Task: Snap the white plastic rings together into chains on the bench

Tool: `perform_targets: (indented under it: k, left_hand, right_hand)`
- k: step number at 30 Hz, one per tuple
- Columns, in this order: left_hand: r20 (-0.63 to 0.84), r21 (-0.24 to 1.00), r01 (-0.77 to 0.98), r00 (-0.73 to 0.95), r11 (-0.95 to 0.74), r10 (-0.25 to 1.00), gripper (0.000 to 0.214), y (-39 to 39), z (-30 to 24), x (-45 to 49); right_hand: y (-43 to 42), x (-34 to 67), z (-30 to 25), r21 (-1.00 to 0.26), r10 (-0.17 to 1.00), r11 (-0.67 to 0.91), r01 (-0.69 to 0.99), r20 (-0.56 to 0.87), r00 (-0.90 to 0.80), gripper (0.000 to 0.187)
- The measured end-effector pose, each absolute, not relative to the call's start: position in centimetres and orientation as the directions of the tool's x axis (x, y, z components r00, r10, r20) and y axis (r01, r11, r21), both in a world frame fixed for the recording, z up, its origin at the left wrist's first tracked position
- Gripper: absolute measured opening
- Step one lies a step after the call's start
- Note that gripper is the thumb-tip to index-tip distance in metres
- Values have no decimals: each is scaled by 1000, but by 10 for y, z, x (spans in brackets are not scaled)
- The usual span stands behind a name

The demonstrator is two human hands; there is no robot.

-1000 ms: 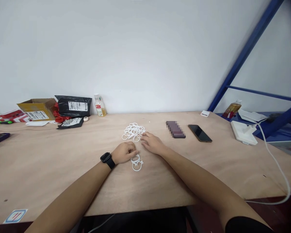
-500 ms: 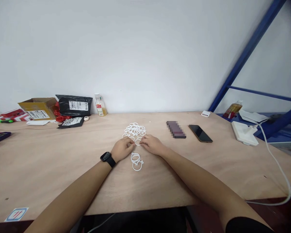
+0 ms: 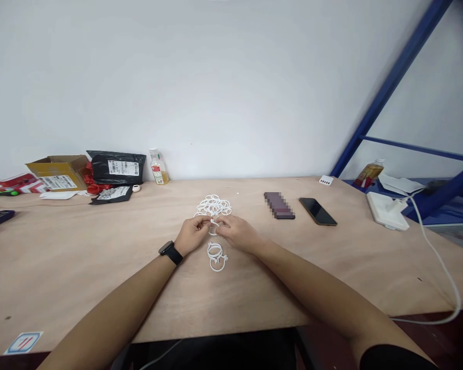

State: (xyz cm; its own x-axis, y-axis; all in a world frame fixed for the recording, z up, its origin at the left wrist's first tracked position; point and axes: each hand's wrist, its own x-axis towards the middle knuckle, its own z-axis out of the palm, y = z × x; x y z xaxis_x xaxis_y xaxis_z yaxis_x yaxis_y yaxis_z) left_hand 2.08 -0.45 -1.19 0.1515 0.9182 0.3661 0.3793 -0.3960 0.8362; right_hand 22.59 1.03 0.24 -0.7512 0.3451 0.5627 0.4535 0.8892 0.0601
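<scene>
- The right hand [image 3: 237,234] pinches a white ring [image 3: 213,235] at its fingertips.
- The left hand [image 3: 193,234], fingers narrowed, sits at the ring's far edge; its grip is unclear.
- Just beyond both hands, a ring pile [image 3: 215,207].
- Nearer the person, a small ring cluster [image 3: 216,260].

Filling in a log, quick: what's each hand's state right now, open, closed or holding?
Left hand: fingertips at a white ring; whether its grip is closed can't be told.
Right hand: closed, holding that ring's side.
</scene>
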Motion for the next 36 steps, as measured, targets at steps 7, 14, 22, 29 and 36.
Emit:
perform_targets:
  k: [7,14,22,29,36]
  left_hand:
    - [405,792,407,209,-456,890,24,-10,-9,24]
    - [437,718,467,274,-516,857,24,-14,-5,24]
    - [449,678,508,286,-531,847,22,-18,2,27]
    - [479,660,497,299,-564,825,18,-17,1,29]
    - [570,597,477,313,-645,760,34,-14,0,24]
  right_hand:
    - [12,226,-2,82,337,892,445,534,-775,17]
    - [10,225,-2,140,302,888,438,540,-786,21]
    - [9,224,-3,170,272,891,421,543,-794,20]
    - [7,220,-3,191,227,905,380,540,-811,23]
    - [10,228,0,12,291,929,370,591,-752,20]
